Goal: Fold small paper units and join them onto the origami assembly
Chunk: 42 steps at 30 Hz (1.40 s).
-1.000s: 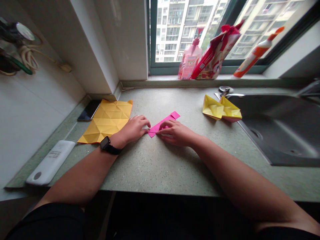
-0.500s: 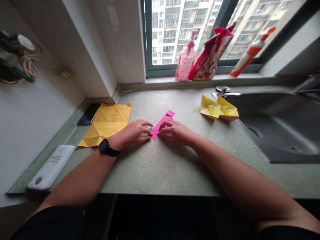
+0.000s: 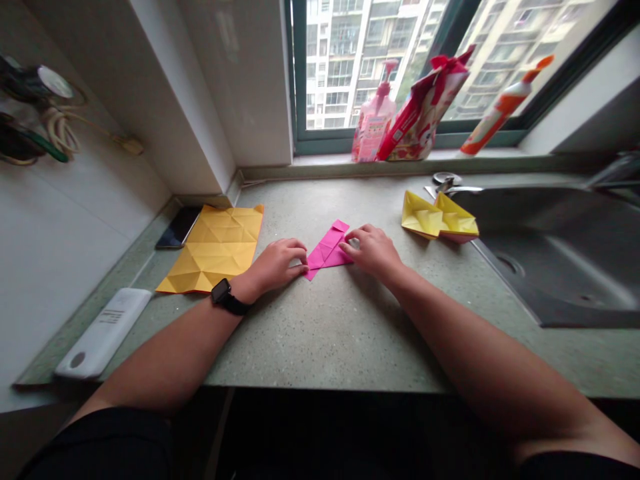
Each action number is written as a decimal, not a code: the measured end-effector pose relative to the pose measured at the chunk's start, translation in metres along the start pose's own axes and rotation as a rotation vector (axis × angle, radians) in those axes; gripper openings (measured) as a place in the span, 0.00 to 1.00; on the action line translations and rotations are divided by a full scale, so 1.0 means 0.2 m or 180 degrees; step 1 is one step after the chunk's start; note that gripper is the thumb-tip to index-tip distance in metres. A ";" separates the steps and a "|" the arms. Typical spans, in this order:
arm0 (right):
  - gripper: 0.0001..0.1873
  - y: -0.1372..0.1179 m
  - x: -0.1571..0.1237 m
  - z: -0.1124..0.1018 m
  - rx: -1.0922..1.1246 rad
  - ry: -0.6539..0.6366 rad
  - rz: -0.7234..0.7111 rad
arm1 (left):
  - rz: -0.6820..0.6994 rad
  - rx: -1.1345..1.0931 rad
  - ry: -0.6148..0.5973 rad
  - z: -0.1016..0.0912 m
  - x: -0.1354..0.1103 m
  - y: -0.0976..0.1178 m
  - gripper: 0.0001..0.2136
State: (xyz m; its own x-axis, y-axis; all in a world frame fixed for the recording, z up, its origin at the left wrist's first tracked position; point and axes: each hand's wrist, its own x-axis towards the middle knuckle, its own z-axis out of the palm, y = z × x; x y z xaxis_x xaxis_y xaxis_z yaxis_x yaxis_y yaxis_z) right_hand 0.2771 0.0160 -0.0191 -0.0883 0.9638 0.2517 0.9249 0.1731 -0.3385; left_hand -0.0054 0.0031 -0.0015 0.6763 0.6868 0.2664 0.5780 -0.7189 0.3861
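Closest in, at the near left edge of the green speckled stone surface (image 3: 325, 333), lies a long white plastic device (image 3: 103, 333) with rounded ends. Further in, the left hand (image 3: 277, 263), with a black wristwatch (image 3: 227, 298) on its wrist, is curled with its fingertips down on the near tip of a bright pink folded paper strip (image 3: 327, 250). I cannot tell whether it pinches that tip or only presses it. The right hand (image 3: 373, 250) holds nothing: its bent fingertips rest on the strip's right edge. The strip lies flat near the middle of the surface, slanting away toward the back right. Only fingertips pin it, so uneven pressure on the smooth stone could let it slide or swing, leaving a crooked crease; a hard drag along the fold might tear it. Toward the left edge, a large orange-yellow creased paper sheet (image 3: 215, 250) lies flat, its far corner just beside a dark phone (image 3: 177, 228). Right of the hands, two yellow folded paper shapes (image 3: 437, 217) sit at the rim of a steel sink (image 3: 575, 267); a careless sweep of the right arm could tip them into the basin. On the sill beyond the back edge stand a pink pump bottle (image 3: 373, 123), a red pouch (image 3: 420, 110) and an orange-and-white squeeze bottle (image 3: 500, 110).
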 end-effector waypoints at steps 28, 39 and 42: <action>0.34 0.00 0.05 -0.03 0.3236 -0.0154 -0.0490 | -0.0536 -0.0404 0.0563 0.02 0.00 0.01 0.32; 0.38 0.21 0.17 0.00 0.2262 0.1080 0.0239 | -0.0293 0.0973 0.0762 -0.08 -0.01 0.05 0.06; 0.35 0.17 0.15 -0.02 0.2196 0.1228 0.0191 | 0.0100 0.0903 0.0207 -0.07 -0.01 0.04 0.07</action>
State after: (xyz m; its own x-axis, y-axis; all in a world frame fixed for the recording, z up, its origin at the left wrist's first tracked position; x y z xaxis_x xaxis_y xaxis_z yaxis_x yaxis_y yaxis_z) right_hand 0.3080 0.0500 -0.0186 0.2058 0.8590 0.4689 0.4747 0.3314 -0.8154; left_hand -0.0078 -0.0028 0.0135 0.6706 0.6625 0.3339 0.6680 -0.7350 0.1166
